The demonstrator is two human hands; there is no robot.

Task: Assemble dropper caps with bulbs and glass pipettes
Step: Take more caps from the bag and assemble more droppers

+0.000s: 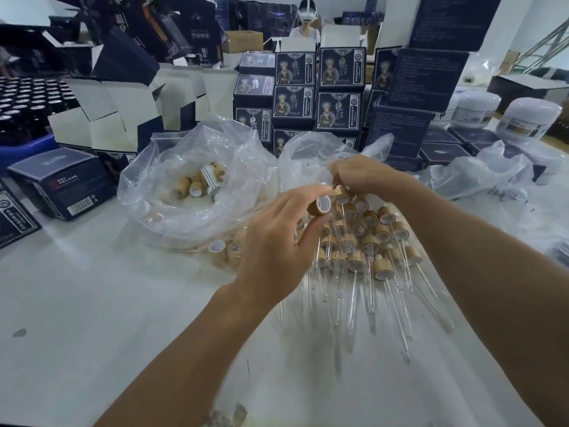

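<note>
Left hand [278, 241] pinches a wooden cap [320, 206] in its grip, white-lined mouth facing up, held just above the pile of finished droppers [363, 241]. Right hand [360, 177] has its fingers curled together over something just beyond the cap; it looks like a thin glass pipette, though I cannot tell for sure. The risk, as I judge it: come in crooked and the glass chips or snaps, or slips from the fingers into the heap below. Caps are short, matte, grainy cylinders; the pipettes are clear, slick, slender tubes fanned across the white worktop [92, 318]. A crinkly plastic bag [172, 211] holds loose caps at left.
</note>
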